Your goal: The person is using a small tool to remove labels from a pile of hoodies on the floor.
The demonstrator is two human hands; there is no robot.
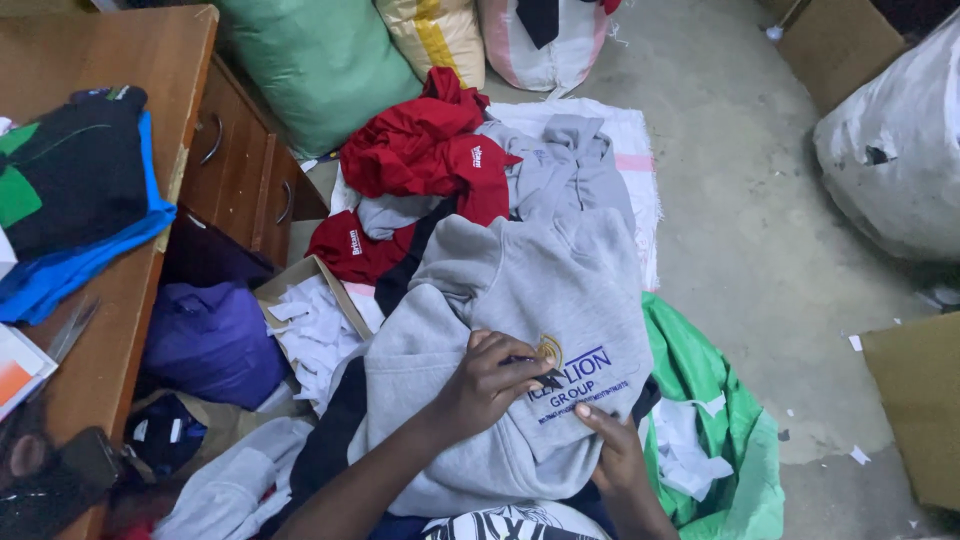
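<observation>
A grey sweatshirt point(540, 290) with a printed blue and gold chest logo lies over my lap. My left hand point(490, 385) pinches the fabric at the logo, fingers curled on something small and dark that I cannot make out. My right hand point(612, 450) grips the cloth just below and to the right of the logo. Behind the sweatshirt lies a heap of red garments point(425, 150) and more grey garments point(570, 160) on a white sack sheet point(630, 150).
A wooden desk point(110, 330) with drawers stands at left, with folded black and blue clothes point(70, 200), scissors point(75, 330) and a phone point(85, 460) on it. A box of white scraps point(315, 325), purple cloth point(210, 340), green bag point(730, 420), stuffed sacks point(320, 60) and cardboard point(915, 400) surround me.
</observation>
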